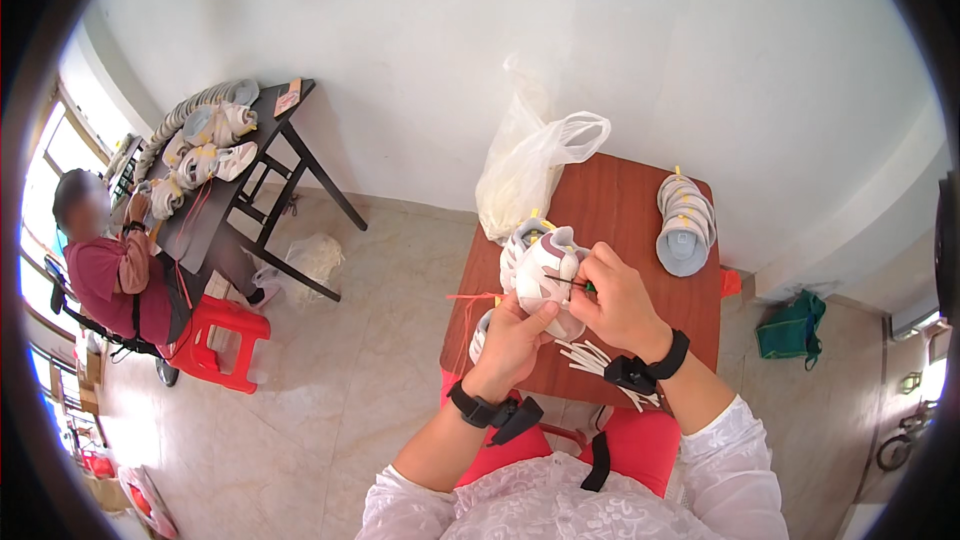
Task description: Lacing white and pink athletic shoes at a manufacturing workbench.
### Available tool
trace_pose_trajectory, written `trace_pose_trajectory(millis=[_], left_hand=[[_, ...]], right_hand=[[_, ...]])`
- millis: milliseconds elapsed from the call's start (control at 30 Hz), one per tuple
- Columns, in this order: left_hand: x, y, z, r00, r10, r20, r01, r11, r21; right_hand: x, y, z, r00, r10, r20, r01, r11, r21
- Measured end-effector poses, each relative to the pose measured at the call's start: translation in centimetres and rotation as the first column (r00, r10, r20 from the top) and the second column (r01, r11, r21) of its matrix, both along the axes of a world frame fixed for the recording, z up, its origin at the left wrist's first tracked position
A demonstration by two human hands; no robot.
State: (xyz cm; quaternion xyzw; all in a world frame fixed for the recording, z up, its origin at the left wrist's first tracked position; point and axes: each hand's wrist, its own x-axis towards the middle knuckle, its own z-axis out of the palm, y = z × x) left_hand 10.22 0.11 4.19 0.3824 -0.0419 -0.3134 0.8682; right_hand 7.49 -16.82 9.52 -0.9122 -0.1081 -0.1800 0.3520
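My left hand (515, 335) grips a white and pale pink sneaker (545, 270) from below, holding it upright over the brown table (620, 200). My right hand (615, 300) pinches a thin dark tool with a green handle (575, 283) against the shoe's lacing area. More white shoes lie just behind and under the held one. A bundle of white laces (590, 355) lies on the table below my right wrist. Both wrists wear black bands.
A clear plastic bag (530, 165) stands at the table's far left. A grey pair of shoes (685, 225) lies at its far right. A seated person (110, 270) works at a dark table (265, 130) stacked with shoes, beside a red stool (225, 335). A green bag (790, 325) sits on the floor.
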Motion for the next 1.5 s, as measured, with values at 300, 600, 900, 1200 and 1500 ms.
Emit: trace_pose_trajectory(millis=[300, 600, 900, 1200, 1500], left_hand=[[-0.1, 0.1, 0.0, 0.998, -0.048, 0.038, 0.048, 0.999, 0.020], [0.3, 0.7, 1.0, 1.000, 0.029, -0.012, -0.030, 0.996, -0.083], [-0.9, 0.1, -0.1, 0.995, 0.076, 0.065, -0.074, 0.997, -0.037], [-0.9, 0.2, -0.5, 0.997, 0.014, 0.071, -0.016, 0.999, 0.028], [-1.8, -0.8, -0.2, 0.897, 0.246, 0.369, -0.337, 0.918, 0.208]], right_hand=[[-0.4, 0.4, -0.3, 0.997, -0.071, -0.035, 0.071, 0.997, 0.005], [-1.5, 0.3, 0.7, 1.000, 0.030, -0.003, -0.029, 0.979, 0.199], [-1.5, 0.8, 0.5, 1.000, 0.009, 0.000, -0.009, 0.977, 0.212], [-1.8, 1.1, 0.4, 0.999, -0.010, 0.041, 0.002, 0.980, 0.199], [-2.1, 1.7, -0.1, 0.996, -0.065, 0.057, 0.054, 0.982, 0.181]])
